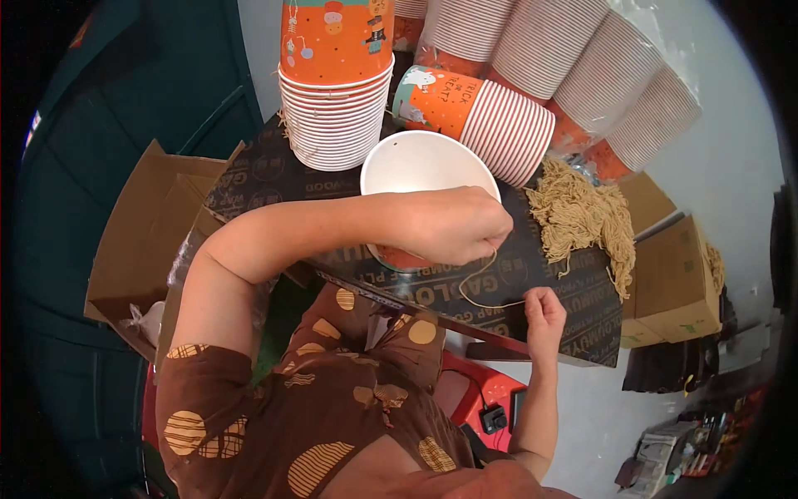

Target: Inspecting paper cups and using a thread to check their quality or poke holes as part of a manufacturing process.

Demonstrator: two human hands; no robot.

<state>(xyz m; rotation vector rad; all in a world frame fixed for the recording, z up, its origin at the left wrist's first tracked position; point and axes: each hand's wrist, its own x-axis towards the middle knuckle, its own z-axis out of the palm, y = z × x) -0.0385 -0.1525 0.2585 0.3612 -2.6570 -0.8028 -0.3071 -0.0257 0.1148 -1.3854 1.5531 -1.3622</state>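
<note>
Place: apparently a small hand-assembly workshop. Evidence: tall nested stack of orange-and-white paper buckets [337, 108]; more white-rimmed paper buckets in clear plastic sleeves [553, 37] by a pale wall; loose heap of tan twisted cords [582, 212] on a black, print-covered board counter [524, 237]; brown cardboard cartons [677, 287] alongside.

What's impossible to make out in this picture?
All in the head view:
Middle of the cup: hidden by the left forearm and left hand.
Cord within the left hand and right hand: covered by them.
Top of the tall stack: cut off by the upper edge.
Clutter at lower right: too small.
</note>
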